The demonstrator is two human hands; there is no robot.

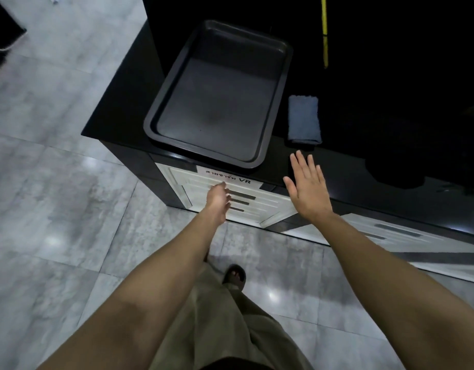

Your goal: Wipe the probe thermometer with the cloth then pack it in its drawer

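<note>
A folded blue-grey cloth (304, 119) lies on the black counter (118, 108), to the right of a black tray (262, 153). No probe thermometer can be made out. Under the counter's edge is a white drawer unit (260, 206) with dark handle slots and a label that ends in "VR"; its drawers look closed. My left hand (218, 198) is against the drawer fronts, fingertips at the left ends of the slots, holding nothing. My right hand (306, 186) hovers flat with fingers spread over the counter's front edge, just below the cloth.
The tray holds nothing and overhangs the counter's front edge. A thin yellow rod (324, 30) stands upright in the dark at the back. A second white drawer unit (406, 236) sits to the right. Grey tiled floor (57, 209) lies to the left and below, with my sandalled foot (234, 276).
</note>
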